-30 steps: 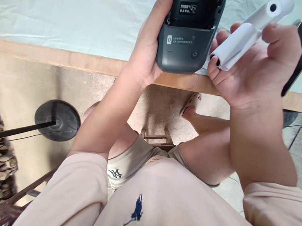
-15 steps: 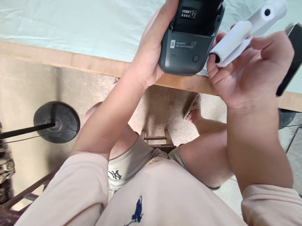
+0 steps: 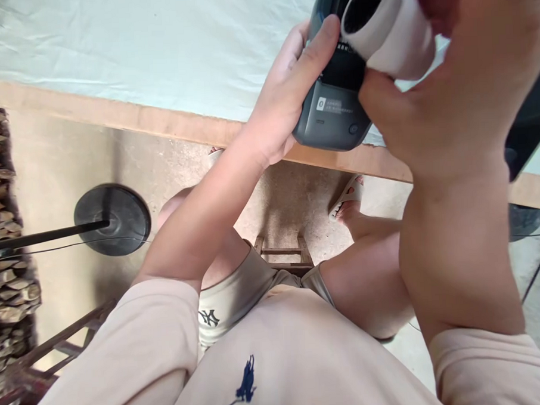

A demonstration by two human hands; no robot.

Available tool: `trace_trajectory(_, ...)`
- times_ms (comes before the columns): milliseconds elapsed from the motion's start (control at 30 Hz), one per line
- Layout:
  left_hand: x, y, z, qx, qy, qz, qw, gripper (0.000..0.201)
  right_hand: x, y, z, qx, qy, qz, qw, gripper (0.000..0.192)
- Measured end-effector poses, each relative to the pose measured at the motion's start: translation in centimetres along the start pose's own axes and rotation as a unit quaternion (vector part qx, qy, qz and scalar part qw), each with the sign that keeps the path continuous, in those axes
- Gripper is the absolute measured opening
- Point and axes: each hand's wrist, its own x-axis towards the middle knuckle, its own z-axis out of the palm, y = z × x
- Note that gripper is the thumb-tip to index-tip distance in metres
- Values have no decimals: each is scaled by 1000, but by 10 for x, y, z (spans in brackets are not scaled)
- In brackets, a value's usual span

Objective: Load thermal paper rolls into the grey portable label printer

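My left hand [image 3: 287,100] grips a dark grey label printer [image 3: 333,116] from its left side, thumb on top, held over the table's front edge. Its lid area is open and mostly hidden. My right hand [image 3: 461,80] holds a white paper roll [image 3: 390,33] with a dark hollow core right above the printer's open top, its end turned toward me. The roll touches or nearly touches the printer.
A table with a pale green cloth [image 3: 156,46] and a wooden front edge [image 3: 150,121] lies ahead. A black phone [image 3: 529,131] sits at the right, behind my wrist. Below are a black round stand base [image 3: 112,220], stacked wood [image 3: 6,250] at left, and my knees over a wooden stool [image 3: 281,253].
My right hand has lifted and turned the paper roll from the printer's right side to above its open top. The white strip that showed at the upper right is out of view.
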Motion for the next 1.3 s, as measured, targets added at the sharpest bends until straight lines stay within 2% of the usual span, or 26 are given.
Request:
trace_trajectory(33, 0, 0, 0, 5, -7, 4, 1000, 30, -1, 2, 3, -92, -31, -105, 990, 53)
trace_trajectory(100, 0, 0, -1, 4, -16, 11, 1000, 33, 0, 12, 10, -235, -44, -275, 931, 52)
trace_trajectory(167, 0, 0, -1, -5, -13, 6, 1000, 32, 4, 25, 17, -280, 26, -343, 896, 55)
trace_trajectory(267, 0, 0, -1, -17, 4, -8, 1000, 29, 11, 39, 17, -312, 124, -406, 850, 61)
trace_trajectory(300, 0, -1, 0, -21, 9, -10, 1000, 29, 13, 40, 14, -323, 127, -425, 836, 63)
trace_trajectory(367, 1, 0, 0, -25, 14, -13, 1000, 27, 18, 37, 2, -350, 87, -445, 820, 60)
trace_trajectory(467, 1, 1, 1, -8, 6, -8, 1000, 22, 25, 29, -15, -402, 17, -426, 810, 39)
trace_trajectory(533, 0, 2, 1, 14, 7, -13, 1000, 16, 28, 31, -17, -406, 31, -441, 800, 28)
trace_trajectory(633, 0, 4, 1, 31, 15, -23, 999, 9, 26, 39, -8, -373, 120, -497, 775, 23)
trace_trajectory(700, 0, 4, 1, 31, 14, -24, 999, 12, 20, 39, 0, -365, 130, -483, 785, 14)
trace_trajectory(733, 0, 4, 0, 27, 15, -28, 999, 12, 16, 37, 2, -353, 116, -457, 808, 11)
trace_trajectory(833, 1, 3, -2, 24, 13, -25, 999, 15, 6, 20, -2, -287, -7, -302, 909, 18)
trace_trajectory(867, 1, 2, -3, 27, 8, -22, 999, 17, 5, 13, -7, -264, -58, -238, 933, 23)
trace_trajectory(933, 1, 2, -5, 31, 0, -22, 999, 20, 4, 4, -16, -218, -112, -127, 961, 29)
trace_trajectory(967, 1, 1, -6, 24, 1, -28, 999, 19, 5, 1, -19, -198, -114, -94, 969, 30)
trace_trajectory(1033, 2, 0, -8, -10, 3, -49, 999, 16, 5, -1, -21, -188, -103, -79, 973, 28)
trace_trajectory(1133, 1, -2, -11, -54, -19, -67, 996, 18, 3, -1, -16, -270, -108, -146, 946, 31)
trace_trajectory(1200, -1, -3, -13, -45, -40, -61, 996, 24, 3, -1, -14, -302, -117, -156, 933, 34)
trace_trajectory(1300, -3, -3, -15, 0, -63, -68, 996, 33, 5, -2, -17, -245, -126, -90, 957, 38)
